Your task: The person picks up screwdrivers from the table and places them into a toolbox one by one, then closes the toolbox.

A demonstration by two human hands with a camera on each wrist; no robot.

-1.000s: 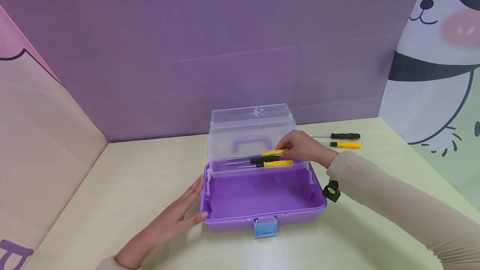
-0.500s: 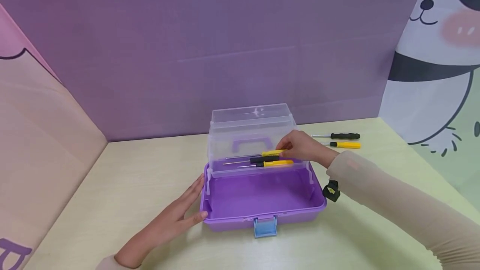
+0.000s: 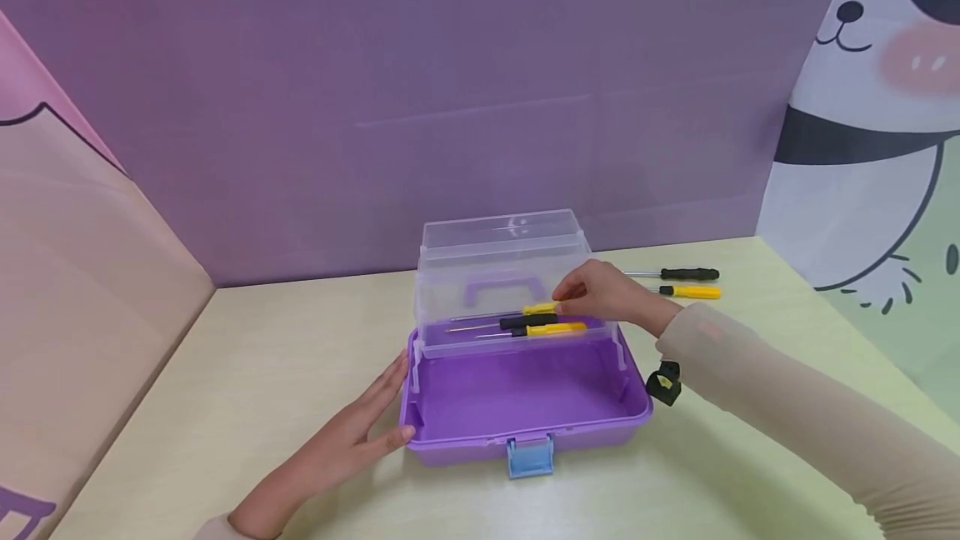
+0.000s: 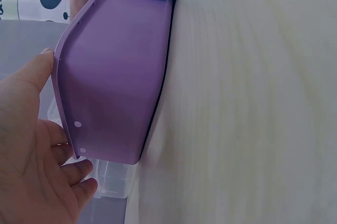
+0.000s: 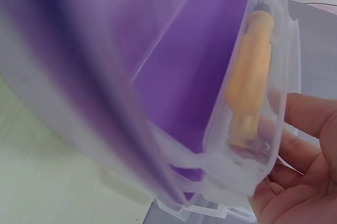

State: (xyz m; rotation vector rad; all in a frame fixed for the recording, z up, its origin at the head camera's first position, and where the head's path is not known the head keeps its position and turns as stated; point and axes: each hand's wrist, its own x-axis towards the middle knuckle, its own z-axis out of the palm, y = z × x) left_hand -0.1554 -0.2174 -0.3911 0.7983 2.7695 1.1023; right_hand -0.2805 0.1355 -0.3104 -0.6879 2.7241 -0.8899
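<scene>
A purple toolbox (image 3: pixel 525 444) stands with its see-through lid (image 3: pixel 502 261) raised. Across its back, a clear tray (image 3: pixel 450 348) holds a front yellow screwdriver (image 3: pixel 557 328) and a black one (image 3: pixel 528 321), with another yellow screwdriver (image 3: pixel 538 308) behind them. My right hand (image 3: pixel 603 294) pinches the handle end of that rearmost yellow screwdriver. The right wrist view shows the front yellow handle (image 5: pixel 250 71) through the tray, with my fingers beyond the tray wall. My left hand (image 3: pixel 348 432) rests on the box's left side, fingers extended, thumb at the front corner.
On the pale table (image 3: pixel 300 340) right of the box lie a black-handled screwdriver (image 3: pixel 690 274) and a yellow-handled one (image 3: pixel 696 292). A blue latch (image 3: pixel 530 458) hangs at the box front. A purple backdrop (image 3: pixel 390 107) rises behind the table.
My right fingers cover slightly more of the rearmost yellow handle than before. Both hands and the box otherwise stay in place; the head view has shifted a little.
</scene>
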